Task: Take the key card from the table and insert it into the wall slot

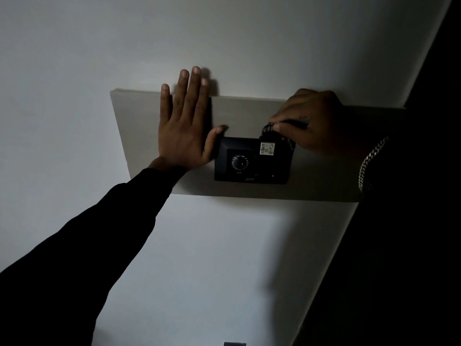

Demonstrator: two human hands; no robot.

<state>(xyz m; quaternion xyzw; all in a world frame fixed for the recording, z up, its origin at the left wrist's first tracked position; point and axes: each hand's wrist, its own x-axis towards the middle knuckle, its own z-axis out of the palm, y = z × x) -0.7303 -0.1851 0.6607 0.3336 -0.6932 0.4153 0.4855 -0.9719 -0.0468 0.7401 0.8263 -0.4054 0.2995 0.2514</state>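
Observation:
A black wall unit (252,168) with a round grille and a small red light is mounted on a beige panel (249,103). A dark key card (268,142) bearing a white label marked 402 stands in the slot at the unit's top right. My right hand (311,121) pinches the card's upper end, where a metal ring shows between the fingers. My left hand (184,126) lies flat and spread on the panel, its thumb touching the unit's upper left corner.
The room is dim. White wall surrounds the panel. A dark vertical surface (411,221) fills the right side. A chain bracelet (371,163) hangs on my right wrist. A small dark object (234,343) shows at the bottom edge.

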